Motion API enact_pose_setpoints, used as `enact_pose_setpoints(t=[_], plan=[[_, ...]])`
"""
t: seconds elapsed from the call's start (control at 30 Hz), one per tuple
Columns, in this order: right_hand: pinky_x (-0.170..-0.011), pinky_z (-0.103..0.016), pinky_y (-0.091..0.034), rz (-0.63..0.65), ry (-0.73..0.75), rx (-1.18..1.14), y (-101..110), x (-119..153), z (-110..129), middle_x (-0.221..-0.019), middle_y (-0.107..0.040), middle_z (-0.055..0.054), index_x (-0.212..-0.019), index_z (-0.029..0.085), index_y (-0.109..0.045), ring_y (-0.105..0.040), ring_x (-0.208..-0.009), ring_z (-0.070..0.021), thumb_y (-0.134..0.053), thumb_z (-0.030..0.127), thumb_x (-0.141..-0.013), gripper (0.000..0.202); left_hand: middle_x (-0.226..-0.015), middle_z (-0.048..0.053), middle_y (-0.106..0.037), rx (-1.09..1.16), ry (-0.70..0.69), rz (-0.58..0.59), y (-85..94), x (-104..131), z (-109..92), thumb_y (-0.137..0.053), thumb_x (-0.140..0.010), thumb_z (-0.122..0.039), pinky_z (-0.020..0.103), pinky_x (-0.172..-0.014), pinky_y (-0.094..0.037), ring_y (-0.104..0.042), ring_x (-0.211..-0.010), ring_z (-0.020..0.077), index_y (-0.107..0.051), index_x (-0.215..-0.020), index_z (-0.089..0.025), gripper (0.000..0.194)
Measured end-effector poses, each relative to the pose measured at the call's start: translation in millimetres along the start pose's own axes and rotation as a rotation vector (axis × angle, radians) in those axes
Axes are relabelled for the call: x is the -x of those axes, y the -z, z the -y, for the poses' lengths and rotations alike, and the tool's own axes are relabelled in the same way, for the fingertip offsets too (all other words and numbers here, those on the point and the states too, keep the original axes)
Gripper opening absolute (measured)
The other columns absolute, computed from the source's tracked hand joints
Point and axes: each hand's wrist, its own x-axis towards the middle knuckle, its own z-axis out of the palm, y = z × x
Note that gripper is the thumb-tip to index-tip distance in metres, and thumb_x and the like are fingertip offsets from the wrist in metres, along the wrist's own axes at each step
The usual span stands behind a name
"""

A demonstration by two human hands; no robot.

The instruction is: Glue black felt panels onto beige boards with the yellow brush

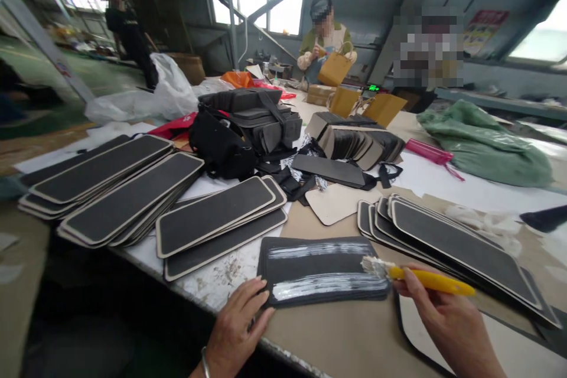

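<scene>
A small stack of dark rectangular panels (319, 263) lies in front of me, with two streaky bands of white paste along the long sides of its top piece. My left hand (239, 322) rests at the lower left corner of the stack, its fingers stretched out against the edge and the thumb apart. In my right hand (443, 310) is a paintbrush (425, 279), gripped by its yellow handle. White coats its bristles, which meet the right end of the top panel. Partly under my right forearm sits a pale board with a dark rim (429, 331).
Stacks of pale-edged dark panels (133, 198) fan out at left, more panels (460, 248) at right. Behind are a black bag (221, 144), grey pieces (363, 142) and a green sack (487, 144). Across the table a person (325, 41) holds a tan bag (335, 68).
</scene>
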Motion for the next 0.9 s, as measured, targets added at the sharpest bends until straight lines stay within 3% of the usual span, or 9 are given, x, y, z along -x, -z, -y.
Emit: enact_pose_setpoints(t=[0.2, 0.3, 0.37, 0.53, 0.67, 0.77, 0.9], plan=[[-0.063, -0.033, -0.057, 0.286, 0.066, -0.467, -68.0, 25.1, 67.5, -0.077, -0.069, -0.007, -0.087, 0.02, -0.062, -0.066, -0.065, -0.0229, -0.055, 0.056, -0.073, 0.04, -0.096, 0.009, -0.067, 0.002, 0.057, 0.032, 0.5, 0.4, -2.2, -0.052, -0.082, -0.022, 0.037, -0.081, -0.056, -0.062, -0.095, 0.0201, -0.059, -0.093, -0.017, 0.014], [-0.062, -0.032, -0.057, 0.399, 0.101, -0.55, -94.6, 34.6, 84.2, -0.077, -0.068, -0.006, -0.089, 0.019, -0.061, -0.066, -0.064, -0.0212, -0.051, 0.053, -0.078, 0.037, -0.096, 0.009, -0.067, 0.017, 0.071, 0.034, 1.1, -0.1, -3.5, -0.052, -0.083, -0.023, 0.037, -0.081, -0.056, -0.063, -0.094, 0.0203, -0.059, -0.092, -0.017, 0.013], [-0.061, -0.032, -0.056, 0.39, 0.113, -0.513, -100.9, 34.2, 82.2, -0.075, -0.068, -0.007, -0.087, 0.019, -0.061, -0.065, -0.063, -0.0212, -0.05, 0.054, -0.078, 0.038, -0.096, 0.01, -0.067, 0.025, 0.071, 0.035, 1.2, -0.2, -3.8, -0.052, -0.082, -0.023, 0.038, -0.082, -0.056, -0.062, -0.094, 0.0206, -0.059, -0.092, -0.017, 0.013], [-0.059, -0.032, -0.055, 0.254, 0.135, -0.289, -92.3, 21.7, 70.9, -0.077, -0.068, -0.006, -0.087, 0.021, -0.062, -0.065, -0.063, -0.0216, -0.053, 0.054, -0.076, 0.036, -0.097, 0.01, -0.066, 0.03, 0.065, 0.026, 1.1, 0.4, -2.4, -0.053, -0.082, -0.022, 0.038, -0.083, -0.056, -0.062, -0.095, 0.0209, -0.059, -0.093, -0.017, 0.013], [-0.065, -0.032, -0.055, 0.266, 0.125, -0.437, -107.5, 20.5, 91.8, -0.087, -0.067, -0.009, -0.087, 0.018, -0.062, -0.065, -0.067, -0.0211, -0.052, 0.054, -0.077, 0.038, -0.097, 0.01, -0.067, 0.018, 0.074, 0.03, 0.4, 0.6, -2.6, -0.052, -0.083, -0.023, 0.038, -0.082, -0.056, -0.062, -0.095, 0.021, -0.059, -0.091, -0.017, 0.013], [-0.066, -0.034, -0.055, 0.319, 0.03, -0.553, -126.7, 20.4, 103.3, -0.079, -0.068, -0.009, -0.088, 0.016, -0.06, -0.065, -0.066, -0.0224, -0.05, 0.058, -0.076, 0.046, -0.096, 0.009, -0.067, -0.001, 0.066, 0.029, -0.5, 1.1, -3.4, -0.049, -0.084, -0.022, 0.037, -0.081, -0.056, -0.062, -0.095, 0.0204, -0.059, -0.092, -0.017, 0.014], [-0.067, -0.036, -0.054, 0.258, -0.037, -0.502, -120.5, 7.2, 82.7, -0.073, -0.068, -0.009, -0.087, 0.015, -0.061, -0.065, -0.065, -0.0237, -0.051, 0.062, -0.073, 0.05, -0.097, 0.009, -0.066, -0.03, 0.025, 0.011, -2.3, 3.2, -1.6, -0.048, -0.085, -0.019, 0.036, -0.081, -0.056, -0.062, -0.096, 0.0199, -0.059, -0.096, -0.016, 0.016]])
